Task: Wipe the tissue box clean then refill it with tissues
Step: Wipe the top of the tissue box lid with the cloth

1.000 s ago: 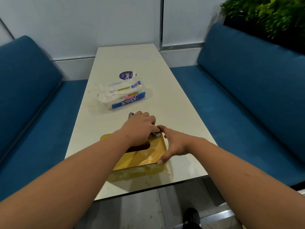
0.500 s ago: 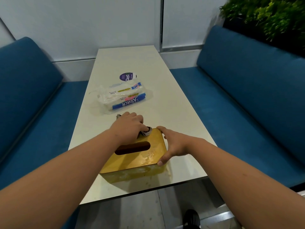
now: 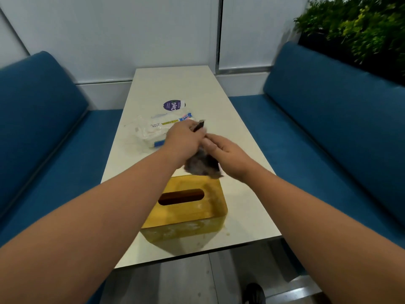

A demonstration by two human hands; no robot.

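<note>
A yellow tissue box [image 3: 192,207] with a dark oval slot stands near the table's front edge, smeared with pale marks. Above and beyond it, both hands hold a dark grey cloth [image 3: 202,164] in the air. My left hand [image 3: 185,139] grips the cloth's upper end, and my right hand [image 3: 225,152] pinches it from the right side. A clear pack of white tissues [image 3: 153,130] with blue and yellow labels lies further back, partly hidden behind my left hand.
The long white table [image 3: 243,150] runs away from me between two blue benches [image 3: 328,128]. A round purple sticker [image 3: 174,105] lies beyond the tissue pack. Green plants [image 3: 355,29] stand behind the right bench. A dark shoe [image 3: 254,292] shows on the floor.
Both hands left the tissue box and rose above the table. The cloth came up with my left hand, and my right hand now holds it too.
</note>
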